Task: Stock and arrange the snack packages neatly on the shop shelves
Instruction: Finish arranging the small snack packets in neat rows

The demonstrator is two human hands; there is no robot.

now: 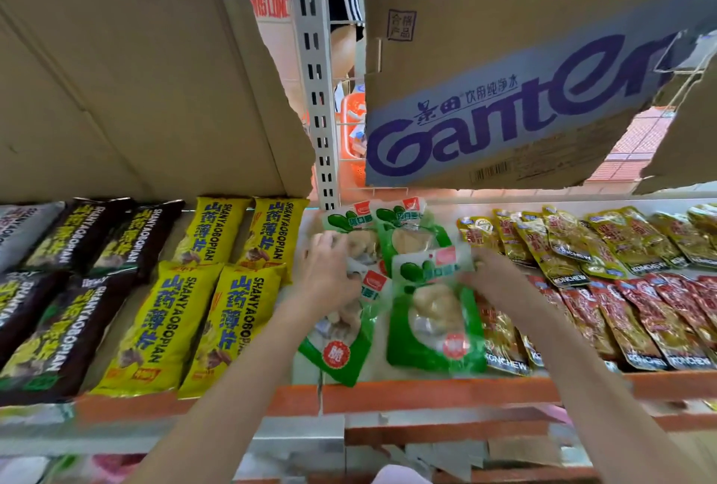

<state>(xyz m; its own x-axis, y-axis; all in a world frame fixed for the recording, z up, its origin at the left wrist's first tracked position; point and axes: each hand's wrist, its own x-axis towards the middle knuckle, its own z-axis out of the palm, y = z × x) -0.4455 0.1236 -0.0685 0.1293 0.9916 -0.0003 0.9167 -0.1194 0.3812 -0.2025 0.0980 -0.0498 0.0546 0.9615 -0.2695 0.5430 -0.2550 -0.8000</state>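
The green packets (434,313) lie flat on the shelf (426,386), taken here as the landmark, in its middle stretch: two at the back and two at the front, the front left one (337,344) tilted with its lower corner hanging past the orange front lip of the shelf. The left hand (328,274) rests on the left pair, fingers curled onto the film where the back and front packets overlap; the right hand (490,274) pinches the upper right edge of the front right packet, thumb and fingers closed on its seal.

The likeliest slip, as I judge it, is the tilted packet sliding off the lip, since the film is glossy and the overhang leaves little to bear it; a push from the right hand could also ride the packet over the olive and red sachets (582,289) just to the right on the shelf, upsetting their overlapped rows.

The packets are flat, soft-edged pouches with a clear window showing pale lumpy contents; the yellow bags (229,289) to the left on the shelf are puffed, pillow-shaped and shiny; torn corrugated cardboard (504,103) hangs above the shelf.
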